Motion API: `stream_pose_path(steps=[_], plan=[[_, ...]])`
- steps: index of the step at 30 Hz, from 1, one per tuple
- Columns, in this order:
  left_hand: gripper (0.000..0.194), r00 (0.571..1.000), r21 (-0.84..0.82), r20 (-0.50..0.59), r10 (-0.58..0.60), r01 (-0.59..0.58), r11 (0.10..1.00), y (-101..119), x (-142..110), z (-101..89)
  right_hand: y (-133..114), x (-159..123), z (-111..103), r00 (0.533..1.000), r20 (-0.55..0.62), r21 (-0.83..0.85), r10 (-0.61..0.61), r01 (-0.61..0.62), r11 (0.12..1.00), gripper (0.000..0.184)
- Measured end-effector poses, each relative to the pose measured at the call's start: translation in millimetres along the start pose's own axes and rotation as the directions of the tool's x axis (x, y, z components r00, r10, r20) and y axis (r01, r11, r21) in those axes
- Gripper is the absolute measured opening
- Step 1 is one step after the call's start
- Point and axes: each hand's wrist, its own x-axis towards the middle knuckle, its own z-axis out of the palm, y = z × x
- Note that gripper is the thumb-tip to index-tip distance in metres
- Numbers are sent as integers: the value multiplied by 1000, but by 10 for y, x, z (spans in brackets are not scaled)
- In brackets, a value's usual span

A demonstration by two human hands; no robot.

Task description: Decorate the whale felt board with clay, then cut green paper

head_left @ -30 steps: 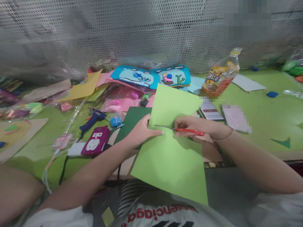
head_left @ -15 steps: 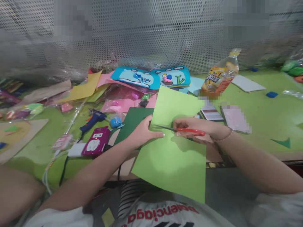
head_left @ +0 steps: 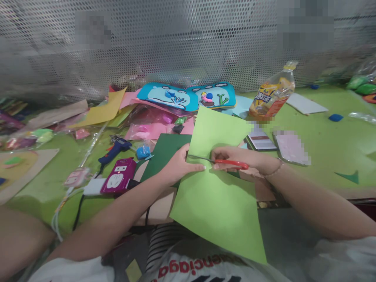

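A light green sheet of paper (head_left: 219,213) spans from the table edge down over my lap, cut most of the way across from its right side. In my right hand (head_left: 235,156) is a pair of scissors with red handles (head_left: 232,163), its blades lying along the cut and pointing left. My left hand (head_left: 183,166) pinches the sheet's left edge, thumb on top, close to the blade tips. Beneath the sheet lies dark green paper (head_left: 164,152), partly covered.
Left of the sheet are a blue glue gun (head_left: 115,150) and a magenta power socket (head_left: 120,176) with cables. A blue decorated case (head_left: 188,96) lies behind. To the right are a plastic bottle (head_left: 272,94), a phone (head_left: 261,137) and a green scrap (head_left: 349,177).
The scissors and my right hand have moved slightly left, towards the sheet's left edge. The lower part of the sheet has swung down and to the right.
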Motion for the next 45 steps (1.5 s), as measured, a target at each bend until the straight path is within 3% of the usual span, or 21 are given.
stream_pose_path(steps=[6,45], plan=[[67,999,-89,18,-30,32,996,8,-5,8,95,58,-35,998,-15,-88,-57,55,995,39],[70,1000,-67,23,-16,17,998,5,-11,36,167,96,-62,994,0,-157,-107,106,982,34]])
